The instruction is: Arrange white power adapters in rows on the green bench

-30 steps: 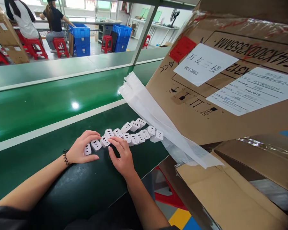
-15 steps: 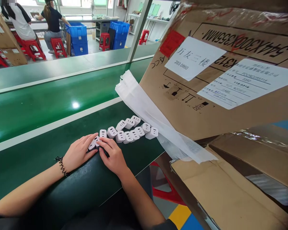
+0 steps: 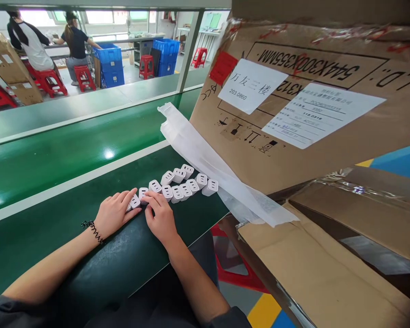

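White plastic blocks (image 3: 176, 193), about a dozen, with dark slots in their end faces: stand bunched in a crooked double row on a dark green worktop (image 3: 198, 218), between the left hand and a white plastic sheet. Left hand (image 3: 114, 212): at the left end of the row, curled around the endmost blocks, fingers on the far side and thumb on the near side, partly covering them; whether it presses on them cannot be told. Right hand (image 3: 160, 216): just beside it, fingertips at the next block along, thumb apart from the fingers on the near side; firmness of hold cannot be told. Bracelet (image 3: 96, 232), black, coiled: on the left wrist. Plastic sheet (image 3: 222, 177), white, crumpled: slants past the right end of the row. Cardboard box (image 3: 294, 164), large, tilted, with two white labels and a red one: right of the sheet. Cardboard flap (image 3: 310, 264): below that box. White strip (image 3: 78, 181): along the worktop's far side. Blue crates (image 3: 110, 66), stacked, and two seated people (image 3: 75, 43): in the background.
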`<action>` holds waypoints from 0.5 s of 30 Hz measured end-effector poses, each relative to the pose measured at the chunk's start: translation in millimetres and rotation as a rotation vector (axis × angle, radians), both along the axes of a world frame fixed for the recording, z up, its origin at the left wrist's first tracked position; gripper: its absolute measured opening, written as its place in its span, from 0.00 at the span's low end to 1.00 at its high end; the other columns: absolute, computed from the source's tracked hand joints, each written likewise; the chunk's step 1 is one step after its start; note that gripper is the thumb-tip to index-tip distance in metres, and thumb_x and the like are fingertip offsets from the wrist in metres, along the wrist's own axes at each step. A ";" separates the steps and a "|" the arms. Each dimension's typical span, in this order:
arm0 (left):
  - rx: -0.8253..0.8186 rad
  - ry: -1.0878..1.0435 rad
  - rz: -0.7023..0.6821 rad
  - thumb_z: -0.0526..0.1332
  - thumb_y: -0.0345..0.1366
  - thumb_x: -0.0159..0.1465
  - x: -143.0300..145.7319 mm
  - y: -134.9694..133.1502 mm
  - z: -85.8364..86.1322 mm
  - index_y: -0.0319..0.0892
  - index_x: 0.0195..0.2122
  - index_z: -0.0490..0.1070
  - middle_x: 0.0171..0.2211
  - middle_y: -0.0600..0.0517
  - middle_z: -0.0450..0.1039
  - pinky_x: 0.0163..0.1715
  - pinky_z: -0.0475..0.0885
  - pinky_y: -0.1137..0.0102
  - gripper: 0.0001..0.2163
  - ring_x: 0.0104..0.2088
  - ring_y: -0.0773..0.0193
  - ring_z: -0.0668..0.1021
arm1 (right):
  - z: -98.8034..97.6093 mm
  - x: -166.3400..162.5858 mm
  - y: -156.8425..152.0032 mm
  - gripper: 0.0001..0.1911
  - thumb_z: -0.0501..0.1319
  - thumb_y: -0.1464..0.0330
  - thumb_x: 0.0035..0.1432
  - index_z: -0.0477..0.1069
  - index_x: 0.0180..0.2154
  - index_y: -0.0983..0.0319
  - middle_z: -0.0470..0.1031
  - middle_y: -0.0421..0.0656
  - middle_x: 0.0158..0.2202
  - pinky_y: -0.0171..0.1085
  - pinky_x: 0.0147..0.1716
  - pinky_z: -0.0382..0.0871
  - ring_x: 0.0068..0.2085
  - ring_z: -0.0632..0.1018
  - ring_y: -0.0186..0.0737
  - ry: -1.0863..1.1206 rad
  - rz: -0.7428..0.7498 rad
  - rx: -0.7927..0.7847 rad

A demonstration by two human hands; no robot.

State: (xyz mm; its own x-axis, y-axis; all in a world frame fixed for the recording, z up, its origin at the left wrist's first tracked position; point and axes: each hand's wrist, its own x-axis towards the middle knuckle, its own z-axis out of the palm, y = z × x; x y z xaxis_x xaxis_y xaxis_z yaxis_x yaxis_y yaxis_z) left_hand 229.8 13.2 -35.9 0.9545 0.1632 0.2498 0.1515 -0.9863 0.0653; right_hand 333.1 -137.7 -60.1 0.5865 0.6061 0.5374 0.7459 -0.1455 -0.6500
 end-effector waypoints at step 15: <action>-0.091 0.047 0.010 0.48 0.58 0.69 -0.3 2.3 3.9 0.45 0.59 0.70 0.39 0.44 0.78 0.30 0.69 0.68 0.29 0.35 0.56 0.79 | 5.2 -2.4 -1.2 0.19 0.49 0.79 0.61 0.72 0.47 0.59 0.77 0.46 0.46 0.39 0.48 0.76 0.47 0.79 0.39 0.056 0.104 0.074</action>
